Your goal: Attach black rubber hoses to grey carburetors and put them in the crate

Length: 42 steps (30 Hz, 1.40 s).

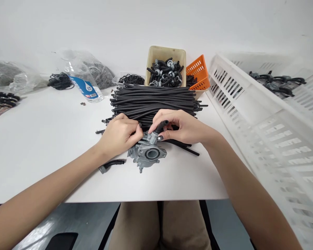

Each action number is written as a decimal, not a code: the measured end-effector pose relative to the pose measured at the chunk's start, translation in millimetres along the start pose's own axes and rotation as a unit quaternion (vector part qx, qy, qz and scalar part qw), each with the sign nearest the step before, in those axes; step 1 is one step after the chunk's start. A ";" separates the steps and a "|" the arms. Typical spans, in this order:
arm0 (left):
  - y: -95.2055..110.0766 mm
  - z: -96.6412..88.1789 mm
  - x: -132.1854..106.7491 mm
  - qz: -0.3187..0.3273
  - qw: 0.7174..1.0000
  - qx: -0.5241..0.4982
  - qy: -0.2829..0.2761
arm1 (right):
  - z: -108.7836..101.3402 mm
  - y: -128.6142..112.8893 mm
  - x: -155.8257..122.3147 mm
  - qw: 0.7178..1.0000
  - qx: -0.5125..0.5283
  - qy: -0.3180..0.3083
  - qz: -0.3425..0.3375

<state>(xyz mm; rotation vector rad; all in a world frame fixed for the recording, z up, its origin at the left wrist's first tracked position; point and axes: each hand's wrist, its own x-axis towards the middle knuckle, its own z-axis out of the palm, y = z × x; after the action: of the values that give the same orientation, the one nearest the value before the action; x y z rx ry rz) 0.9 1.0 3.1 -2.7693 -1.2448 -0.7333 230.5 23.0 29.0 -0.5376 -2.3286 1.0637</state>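
Observation:
A grey metal carburetor [147, 152] sits near the table's front edge, its round bore facing me. My left hand [123, 133] is closed at its upper left side, the fingertips partly hidden behind the metal. From the right, my right hand [178, 126] pinches a short black rubber boot [161, 127] at the carburetor's top, thumb and fingers around its base. Just left of the carburetor, a cap with a bent black rubber tube [111, 165] lies loose below my left wrist. Behind both hands spreads a pile of black rubber hoses [153, 100].
A beige bin [150, 57] of black-and-grey caps stands at the back beside an orange basket [205, 78]. A large white crate [273, 139] borders the right side. A clear plastic bottle [85, 85], cable coil [59, 81] and bagged parts [99, 71] are back left.

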 end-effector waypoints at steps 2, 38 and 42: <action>0.5 -0.1 -0.1 -0.006 1.000 -0.003 0.002 | 2.9 -0.4 1.1 1.000 -0.013 0.009 -0.004; 4.6 -9.7 -2.8 0.032 0.998 -0.028 0.052 | 3.3 3.6 4.1 0.900 -0.117 0.420 0.028; 8.7 -10.2 -6.6 0.054 0.996 -0.047 0.053 | 8.9 14.0 6.1 0.865 -0.287 0.408 0.044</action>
<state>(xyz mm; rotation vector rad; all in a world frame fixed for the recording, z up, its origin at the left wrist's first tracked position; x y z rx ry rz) -0.8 -11.7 10.9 -2.8019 -1.0582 -0.9395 222.2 29.9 14.9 -1.0742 -1.7933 0.0557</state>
